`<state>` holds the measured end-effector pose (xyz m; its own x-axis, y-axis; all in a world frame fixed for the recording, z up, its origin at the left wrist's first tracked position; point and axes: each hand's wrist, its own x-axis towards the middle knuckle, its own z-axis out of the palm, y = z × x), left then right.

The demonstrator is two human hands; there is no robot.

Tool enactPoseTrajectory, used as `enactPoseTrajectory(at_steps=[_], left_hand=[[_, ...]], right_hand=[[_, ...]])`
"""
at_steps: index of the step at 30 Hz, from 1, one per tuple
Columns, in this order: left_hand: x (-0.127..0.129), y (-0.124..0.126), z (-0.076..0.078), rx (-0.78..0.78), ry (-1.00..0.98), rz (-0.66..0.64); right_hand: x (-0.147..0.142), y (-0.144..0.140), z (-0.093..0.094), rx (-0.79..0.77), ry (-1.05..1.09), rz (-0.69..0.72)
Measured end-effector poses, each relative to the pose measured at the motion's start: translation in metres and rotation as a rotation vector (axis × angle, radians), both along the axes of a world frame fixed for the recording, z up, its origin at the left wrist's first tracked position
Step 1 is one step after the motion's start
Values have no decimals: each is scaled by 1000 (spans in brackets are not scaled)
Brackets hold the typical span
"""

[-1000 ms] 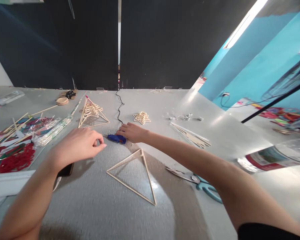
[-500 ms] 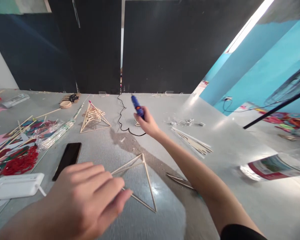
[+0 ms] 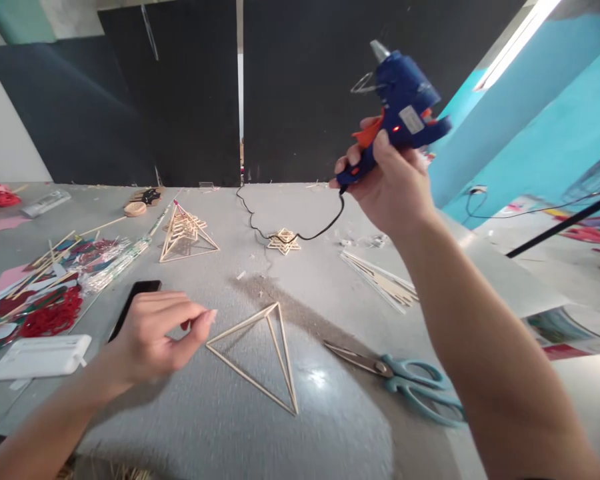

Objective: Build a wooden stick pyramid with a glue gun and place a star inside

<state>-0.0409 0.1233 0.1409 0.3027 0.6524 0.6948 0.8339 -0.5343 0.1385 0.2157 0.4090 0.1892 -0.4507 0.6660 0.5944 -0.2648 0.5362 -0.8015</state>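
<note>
- Blue plastic glue gun [image 3: 405, 100]: it is raised at the far right, and the right hand [image 3: 395, 180] is clamped around its handle. The nozzle [image 3: 379, 51] points upward, probably so that the tip is away from the skin (that it is hot is my guess, but a small red light [image 3: 397, 129] is on).
- Orange trigger [image 3: 369, 133]: fingers are close to it; I cannot tell if they press it.
- Black cord [image 3: 325, 230]: it hangs slack from the handle and passes over the small wooden star [image 3: 286, 249], which seems to give the hand freedom.
- Left hand [image 3: 165, 333]: it is at the near left, fingers curled, thumb tip very close to the forefinger. I cannot tell whether they touch or pinch something.
- Triangular stick frame [image 3: 251, 380]: it lies in the near middle, just right of the left hand and apart from it, presumably within easy reach of both hands.
- Scissors [image 3: 387, 369]: they lie right of the frame, handles toward the right arm, convenient for gripping, I suppose.
</note>
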Motion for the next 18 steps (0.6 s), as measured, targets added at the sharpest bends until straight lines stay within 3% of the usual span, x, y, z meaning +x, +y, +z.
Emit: enactPoseTrajectory(at_steps=[3,6,9,13,18], left_hand=[[0,3,-17,-7,-24,26],[-7,5,-39,13,-82,65],[-17,7,-51,74,-141,71],[-17,13,-41,152,-188,55],[0,29,-13,-38,-209,-25]], right_hand=[[-1,5,-3,28,8,-18],[-7,-4,-18,142,-124,-101],[-10,-19,-33,150,-260,13],[-4,-38,-38,121,-428,210],[4,-50,-33,232,-568,183]])
